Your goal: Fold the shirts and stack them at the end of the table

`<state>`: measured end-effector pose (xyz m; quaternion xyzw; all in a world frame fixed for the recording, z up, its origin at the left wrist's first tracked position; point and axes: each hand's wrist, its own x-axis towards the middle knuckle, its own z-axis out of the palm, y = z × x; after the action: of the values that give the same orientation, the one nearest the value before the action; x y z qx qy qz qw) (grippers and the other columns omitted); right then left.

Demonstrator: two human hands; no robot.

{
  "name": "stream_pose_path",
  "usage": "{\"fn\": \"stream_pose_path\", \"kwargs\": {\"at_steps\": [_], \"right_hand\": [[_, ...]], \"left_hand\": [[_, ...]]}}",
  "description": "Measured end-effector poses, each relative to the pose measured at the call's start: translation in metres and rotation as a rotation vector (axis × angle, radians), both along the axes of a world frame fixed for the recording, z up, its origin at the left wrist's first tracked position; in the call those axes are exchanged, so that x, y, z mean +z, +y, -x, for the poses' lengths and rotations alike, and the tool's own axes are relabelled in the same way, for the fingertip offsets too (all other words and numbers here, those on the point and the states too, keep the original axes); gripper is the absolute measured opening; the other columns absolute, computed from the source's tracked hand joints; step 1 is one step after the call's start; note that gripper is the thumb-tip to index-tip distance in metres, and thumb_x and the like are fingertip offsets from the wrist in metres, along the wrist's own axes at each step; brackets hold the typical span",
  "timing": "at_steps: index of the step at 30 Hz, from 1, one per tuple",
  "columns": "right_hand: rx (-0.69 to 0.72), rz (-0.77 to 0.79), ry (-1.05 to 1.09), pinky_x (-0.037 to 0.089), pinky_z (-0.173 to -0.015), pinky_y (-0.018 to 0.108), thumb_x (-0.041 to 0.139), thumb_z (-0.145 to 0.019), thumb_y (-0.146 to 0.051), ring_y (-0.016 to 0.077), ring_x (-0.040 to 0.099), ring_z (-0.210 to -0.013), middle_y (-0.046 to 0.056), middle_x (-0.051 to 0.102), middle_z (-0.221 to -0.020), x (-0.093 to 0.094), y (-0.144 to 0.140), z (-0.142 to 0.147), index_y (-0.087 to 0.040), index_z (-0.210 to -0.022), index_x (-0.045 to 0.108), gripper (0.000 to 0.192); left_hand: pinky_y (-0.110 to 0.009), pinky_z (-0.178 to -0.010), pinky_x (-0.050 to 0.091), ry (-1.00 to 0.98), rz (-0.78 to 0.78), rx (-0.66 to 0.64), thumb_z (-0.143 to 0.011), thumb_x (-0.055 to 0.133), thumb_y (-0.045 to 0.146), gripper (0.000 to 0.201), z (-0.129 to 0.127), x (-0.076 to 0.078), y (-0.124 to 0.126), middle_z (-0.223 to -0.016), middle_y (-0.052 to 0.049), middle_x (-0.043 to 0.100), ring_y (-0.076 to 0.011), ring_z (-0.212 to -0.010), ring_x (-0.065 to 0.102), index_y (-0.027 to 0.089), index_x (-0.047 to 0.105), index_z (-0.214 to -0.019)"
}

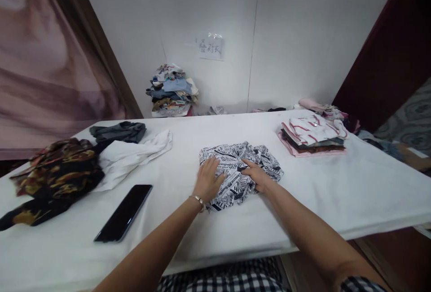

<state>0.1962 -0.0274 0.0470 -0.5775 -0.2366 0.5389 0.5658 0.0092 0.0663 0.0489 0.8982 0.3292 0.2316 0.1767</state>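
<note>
A shirt (232,182) in black-and-white newspaper print lies bunched and partly folded on the white-covered table. My left hand (210,179) rests flat over its left side, fingers stretched out and thumb apart; a bracelet circles that wrist. On the right part of the same shirt lies my right hand (256,175), its visible fingers pointing left and spread apart against the cloth. Some of the right hand's fingers are hidden, and no firm grip on the fabric shows. Creases run through the shirt between the two hands, and its right part is rumpled.
A folded clothes stack (313,137) sits at right. A black phone (124,213) lies at left, near a dark patterned garment (63,170), a white garment (134,155) and a grey garment (117,131). Behind the white table (188,126) rises a clothes pile (173,90).
</note>
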Motion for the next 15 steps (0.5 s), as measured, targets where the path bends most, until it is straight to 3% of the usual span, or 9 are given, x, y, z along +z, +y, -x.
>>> {"fn": "stream_pose_path", "kwargs": {"at_steps": [4, 6, 11, 15], "right_hand": [[0.021, -0.003, -0.279, 0.049, -0.071, 0.034, 0.055, -0.063, -0.012, 0.018, 0.063, -0.072, 0.002, 0.07, -0.096, -0.005, -0.004, -0.003, -0.023, -0.137, 0.043, 0.075], [0.039, -0.02, -0.422, 0.049, -0.073, 0.034, 0.053, -0.062, -0.01, 0.0188, 0.062, -0.076, 0.002, 0.069, -0.1, -0.008, -0.007, -0.005, -0.021, -0.136, 0.046, 0.074], [0.008, -0.088, -0.66, 0.048, -0.077, 0.033, 0.053, -0.066, -0.012, 0.018, 0.06, -0.084, 0.003, 0.065, -0.11, -0.013, -0.027, -0.009, -0.022, -0.134, 0.047, 0.069], [-0.175, -0.132, -0.526, 0.05, -0.067, 0.031, 0.061, -0.072, -0.028, 0.0151, 0.059, -0.072, 0.004, 0.064, -0.104, -0.016, -0.071, -0.007, -0.022, -0.125, 0.052, 0.054]], "left_hand": [[-0.058, -0.112, 0.013, 0.262, -0.112, -0.22, -0.086, 0.046, 0.05, 0.057, 0.002, -0.012, -0.004, -0.149, -0.01, 0.036, -0.0307, -0.14, 0.023, 0.025, 0.043, -0.137], [-0.058, -0.112, 0.012, 0.316, -0.143, -0.266, -0.085, 0.048, 0.049, 0.057, 0.002, -0.016, -0.003, -0.148, -0.01, 0.037, -0.0314, -0.139, 0.024, 0.025, 0.044, -0.137], [-0.057, -0.112, 0.016, 0.275, -0.097, -0.281, -0.084, 0.049, 0.049, 0.053, 0.003, -0.01, 0.004, -0.146, -0.009, 0.041, -0.0298, -0.138, 0.029, 0.027, 0.049, -0.133], [-0.049, -0.112, 0.023, 0.204, -0.027, -0.173, -0.087, 0.043, 0.049, 0.051, 0.0, 0.01, 0.027, -0.145, -0.01, 0.042, -0.0262, -0.136, 0.032, 0.022, 0.052, -0.129]]}}
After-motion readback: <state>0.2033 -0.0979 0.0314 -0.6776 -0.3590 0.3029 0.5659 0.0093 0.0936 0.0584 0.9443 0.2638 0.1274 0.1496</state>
